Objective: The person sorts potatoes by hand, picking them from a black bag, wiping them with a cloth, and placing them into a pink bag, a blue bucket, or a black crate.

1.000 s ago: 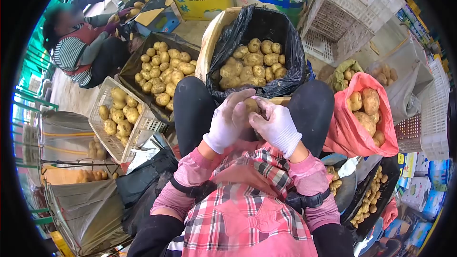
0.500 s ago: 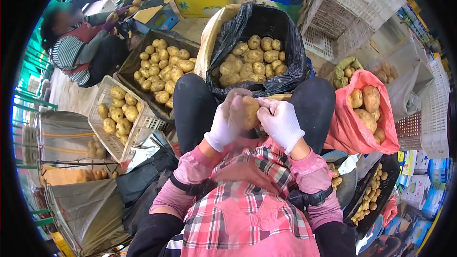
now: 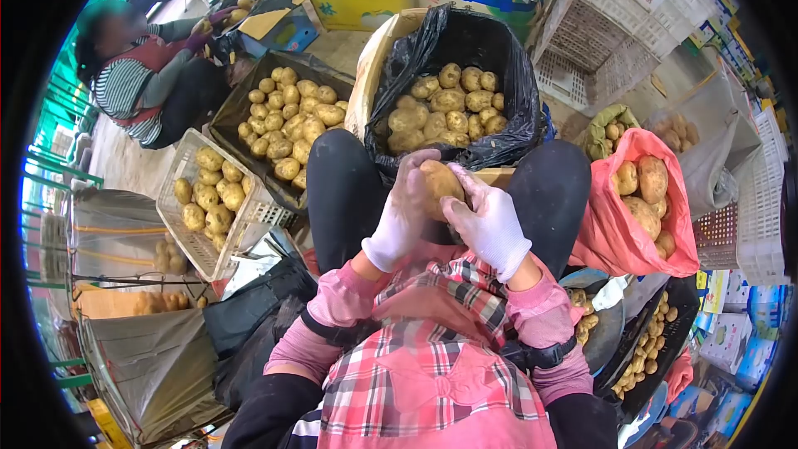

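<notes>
Both my hands wear white gloves and hold one large potato (image 3: 438, 185) between them above my lap. My left hand (image 3: 401, 214) wraps its left side. On the potato's right and lower side rests my right hand (image 3: 490, 224), fingers over it. Just beyond my knees stands a box lined with a black bag (image 3: 499, 58), full of potatoes (image 3: 445, 110).
A red bag (image 3: 619, 241) of big potatoes sits at right, a dark bin (image 3: 241, 104) and a white crate (image 3: 249, 229) of potatoes at left. Another person (image 3: 141, 79) crouches at far left. White crates (image 3: 619, 25) stack at back right. A black tray (image 3: 665, 341) of small potatoes lies lower right.
The potato has been turned in my hands and now shows more above my fingers. My hands stayed over my lap.
</notes>
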The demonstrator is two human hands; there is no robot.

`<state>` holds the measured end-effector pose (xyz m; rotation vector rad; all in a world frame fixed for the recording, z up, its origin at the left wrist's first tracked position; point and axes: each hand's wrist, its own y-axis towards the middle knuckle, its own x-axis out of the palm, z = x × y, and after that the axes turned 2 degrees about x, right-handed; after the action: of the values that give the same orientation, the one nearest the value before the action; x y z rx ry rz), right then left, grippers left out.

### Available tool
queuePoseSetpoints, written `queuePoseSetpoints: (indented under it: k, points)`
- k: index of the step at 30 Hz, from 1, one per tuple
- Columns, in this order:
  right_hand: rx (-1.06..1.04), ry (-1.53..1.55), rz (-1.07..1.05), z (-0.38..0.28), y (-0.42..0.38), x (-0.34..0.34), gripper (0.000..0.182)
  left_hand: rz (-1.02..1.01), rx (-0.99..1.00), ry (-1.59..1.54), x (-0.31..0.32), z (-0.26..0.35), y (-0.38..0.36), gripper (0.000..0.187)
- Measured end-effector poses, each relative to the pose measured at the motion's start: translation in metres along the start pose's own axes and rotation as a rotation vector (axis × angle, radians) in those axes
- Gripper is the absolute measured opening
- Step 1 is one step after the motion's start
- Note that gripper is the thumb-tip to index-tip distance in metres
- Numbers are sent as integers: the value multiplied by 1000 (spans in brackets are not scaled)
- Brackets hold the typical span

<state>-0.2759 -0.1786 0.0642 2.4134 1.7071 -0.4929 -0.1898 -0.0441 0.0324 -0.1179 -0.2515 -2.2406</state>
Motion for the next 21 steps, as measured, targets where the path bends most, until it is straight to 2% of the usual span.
queuePoseSetpoints:
  k: [2,6,8,9,11,13,15,18,21]
  points:
    - [39,46,-1,-5,1,0,50,7,108,189,0,-4,0,56]
    - [16,132,61,7,1,5,44,12,131,115,2,0,-1,51]
    - [123,278,26,2,-2,3,44,6,136,24,-2,-4,0,49]
    - [176,350,5,-1,-4,0,44,6,50,-67,-5,-6,1,47]
    - [-44,244,-34,-10,-5,-7,46,5,-119,-248,-10,-5,4,46]
    - [-250,120,-90,-5,-5,-11,55,-86,-112,-47,-7,8,0,49]
    - [-123,234,-133,-3,-5,-11,60,-106,-157,63,-4,16,-3,49]
    - [-6,369,-139,11,-2,-2,69,-28,52,243,-3,3,1,37]
    - [35,526,-159,13,-3,-2,75,50,63,184,-9,-7,6,28]
